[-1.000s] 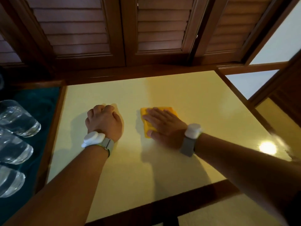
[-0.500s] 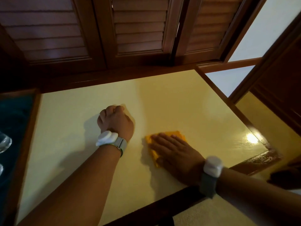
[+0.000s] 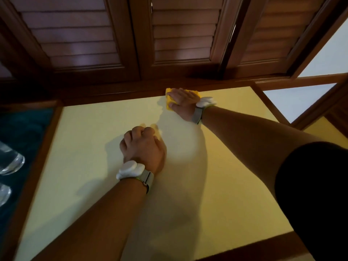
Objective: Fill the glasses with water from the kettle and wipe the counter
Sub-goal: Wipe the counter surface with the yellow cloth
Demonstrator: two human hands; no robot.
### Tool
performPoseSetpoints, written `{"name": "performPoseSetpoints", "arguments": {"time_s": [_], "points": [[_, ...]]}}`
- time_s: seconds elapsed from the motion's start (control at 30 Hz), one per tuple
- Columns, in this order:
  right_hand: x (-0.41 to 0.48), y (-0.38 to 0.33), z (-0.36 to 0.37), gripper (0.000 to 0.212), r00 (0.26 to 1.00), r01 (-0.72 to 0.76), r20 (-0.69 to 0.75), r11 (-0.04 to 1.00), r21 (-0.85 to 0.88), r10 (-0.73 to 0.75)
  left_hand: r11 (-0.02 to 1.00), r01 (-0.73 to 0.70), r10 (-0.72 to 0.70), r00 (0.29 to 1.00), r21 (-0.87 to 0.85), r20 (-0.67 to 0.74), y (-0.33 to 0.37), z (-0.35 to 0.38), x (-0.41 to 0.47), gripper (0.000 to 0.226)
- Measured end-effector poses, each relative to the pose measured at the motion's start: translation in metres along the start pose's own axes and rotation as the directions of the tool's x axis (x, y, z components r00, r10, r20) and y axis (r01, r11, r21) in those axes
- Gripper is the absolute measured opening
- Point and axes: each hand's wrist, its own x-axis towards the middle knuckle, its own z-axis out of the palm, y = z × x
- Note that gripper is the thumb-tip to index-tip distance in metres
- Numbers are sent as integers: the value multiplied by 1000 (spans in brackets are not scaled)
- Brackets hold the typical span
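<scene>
My right hand [image 3: 183, 103] lies flat, fingers spread, on a folded yellow cloth [image 3: 169, 104] at the far edge of the pale yellow counter [image 3: 94, 147], right against the wooden back ledge. My left hand [image 3: 144, 147] rests as a closed fist on the counter's middle, holding nothing. Both wrists wear grey bands with white pods. Two clear glasses [image 3: 9, 161] stand at the left edge on a dark teal surface [image 3: 24, 125], only partly in view. No kettle is in view.
Dark wooden louvred shutters [image 3: 178, 34] rise behind the counter. A wooden frame [image 3: 43, 147] borders the counter on the left, back and right. A lower pale surface [image 3: 323, 132] lies past the right border.
My right hand has slid the yellow cloth from the counter's near middle to its far edge. The left fist stayed put. The view swung left, bringing the glasses back in.
</scene>
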Motion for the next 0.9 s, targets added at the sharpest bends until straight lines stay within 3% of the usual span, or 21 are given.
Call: {"name": "performPoseSetpoints", "arguments": {"time_s": [0.17, 0.37, 0.57, 0.7, 0.9], "points": [[-52, -1, 6, 62, 1000, -2, -10, 1000, -14, 2, 1000, -25, 25, 1000, 16, -7, -2, 0, -1, 26], [-214, -5, 17, 87, 997, 33, 76, 998, -53, -29, 999, -23, 22, 999, 37, 25, -5, -2, -2, 24], [-378, -14, 15, 71, 980, -50, 190, 998, -47, 58, 999, -38, 40, 995, -33, 92, 20, -1, -7, 30], [-380, -10, 17, 66, 983, -63, 171, 998, -31, 68, 978, -150, 166, 980, -147, 107, 55, 5, -12, 32], [-278, 18, 14, 68, 999, -46, 20, 999, -4, 46, 974, -166, 179, 981, -152, 79, 76, 18, -13, 34]]}}
